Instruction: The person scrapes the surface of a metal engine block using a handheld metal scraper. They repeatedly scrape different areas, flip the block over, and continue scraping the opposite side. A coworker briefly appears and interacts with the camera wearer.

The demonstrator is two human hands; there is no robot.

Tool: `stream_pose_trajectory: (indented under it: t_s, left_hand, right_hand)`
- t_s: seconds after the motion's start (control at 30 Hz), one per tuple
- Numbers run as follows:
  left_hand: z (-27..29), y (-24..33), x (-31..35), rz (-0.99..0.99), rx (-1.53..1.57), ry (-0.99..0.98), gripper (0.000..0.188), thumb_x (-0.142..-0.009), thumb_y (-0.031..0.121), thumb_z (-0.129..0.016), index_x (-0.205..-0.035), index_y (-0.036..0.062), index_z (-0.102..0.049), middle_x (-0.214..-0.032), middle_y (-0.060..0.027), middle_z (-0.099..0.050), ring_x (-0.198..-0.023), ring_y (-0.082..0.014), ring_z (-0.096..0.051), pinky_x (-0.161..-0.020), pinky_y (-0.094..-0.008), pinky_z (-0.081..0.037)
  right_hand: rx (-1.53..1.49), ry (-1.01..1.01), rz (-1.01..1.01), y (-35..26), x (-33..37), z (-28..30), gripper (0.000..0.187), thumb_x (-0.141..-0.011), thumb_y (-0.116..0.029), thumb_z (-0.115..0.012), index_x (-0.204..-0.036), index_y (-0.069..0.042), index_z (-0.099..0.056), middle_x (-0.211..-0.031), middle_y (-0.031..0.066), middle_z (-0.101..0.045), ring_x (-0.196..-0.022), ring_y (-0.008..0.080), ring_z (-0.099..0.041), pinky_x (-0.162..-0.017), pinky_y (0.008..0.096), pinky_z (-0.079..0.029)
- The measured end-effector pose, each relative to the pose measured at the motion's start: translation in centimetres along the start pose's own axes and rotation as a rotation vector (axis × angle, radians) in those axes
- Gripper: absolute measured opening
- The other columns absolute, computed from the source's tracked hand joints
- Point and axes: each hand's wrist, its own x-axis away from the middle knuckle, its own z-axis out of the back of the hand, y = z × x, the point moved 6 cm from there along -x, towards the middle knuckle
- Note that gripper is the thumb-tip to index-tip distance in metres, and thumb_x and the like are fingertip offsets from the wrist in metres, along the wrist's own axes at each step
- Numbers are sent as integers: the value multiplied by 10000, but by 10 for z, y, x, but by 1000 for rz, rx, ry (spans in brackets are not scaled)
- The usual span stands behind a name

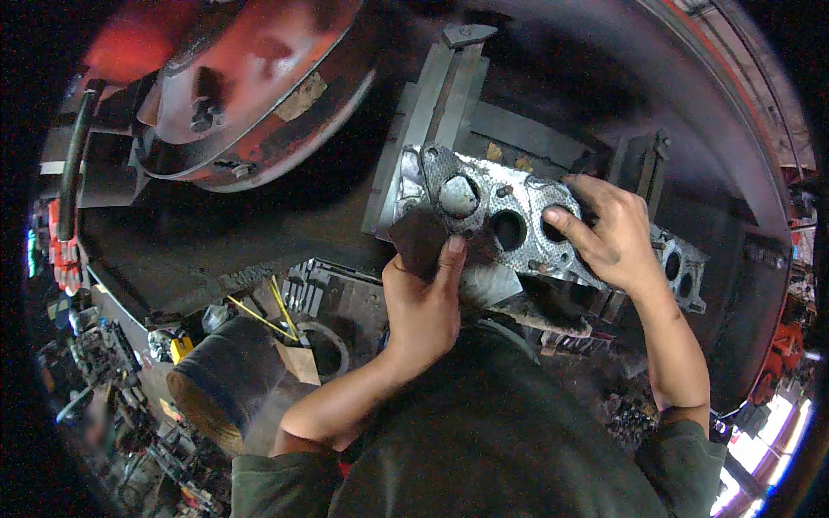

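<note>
A long silver-grey metal engine part [515,186] with round ports and a mottled, gasket-like face lies in front of me. My right hand [615,237] grips its far edge with the fingers, and the thumb rests at one of the ports. At the near left side, my left hand [425,293] is closed, with its thumb against the part's lower edge. Between that thumb and the fingers is a dark flat sheet [419,240], whose kind I cannot make out. A pale flap [494,287] shows just right of the left hand. The left fingertips are hidden.
Upright metal rails [442,95] stand behind the part. A large red and grey rounded housing [259,95] fills the upper left. Down on the left are a dark cylindrical container [220,371], yellow strips [281,306] and cluttered tools [129,414].
</note>
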Motion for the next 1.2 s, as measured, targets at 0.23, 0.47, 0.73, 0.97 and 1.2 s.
stream_pose_trajectory:
  t_s: [0.23, 0.47, 0.73, 0.97, 1.2]
  left_hand:
    - [3, 1, -15, 26, -186, 16, 288, -1074, 214, -567, -943, -30, -644, -806, -44, -629, -772, -95, -493, -688, -305, -450]
    - [10, 14, -28, -162, -467, 75, 306, -1064, 222, -552, -1185, -58, -544, -957, -254, -706, -951, -392, -715, -803, -448, -518]
    - [3, 33, -31, -141, -654, 20, 272, -1061, 180, -526, -1141, -77, -490, -994, -348, -684, -994, -511, -667, -800, -501, -513]
    - [3, 34, -30, -162, -687, 45, 275, -1062, 178, -517, -1133, -87, -497, -973, -353, -679, -967, -532, -655, -791, -521, -511]
    - [-2, -6, -14, -180, -229, 253, 260, -1067, 135, -488, -1204, -85, -509, -1035, -265, -693, -955, -380, -697, -850, -448, -508]
  right_hand:
    - [45, -6, -5, 2, 0, -1, 517, -901, -507, -686, -1096, -30, -724, -927, 230, -713, -873, 428, -688, -753, 505, -523]
    - [-5, 21, 4, -2, 2, 2, 502, -906, -501, -679, -1084, -36, -735, -961, 234, -721, -905, 426, -693, -772, 502, -530]
    - [-7, -64, -55, 1, 0, 1, 580, -882, -490, -721, -1136, 32, -708, -1012, 244, -726, -958, 418, -705, -836, 453, -541]
    - [2, -49, -49, 0, -1, 2, 553, -888, -494, -710, -1097, 18, -717, -971, 248, -721, -911, 426, -701, -791, 471, -533]
    - [3, -43, -34, -2, 1, 3, 523, -892, -505, -698, -1076, -16, -722, -935, 243, -712, -890, 435, -689, -772, 486, -530]
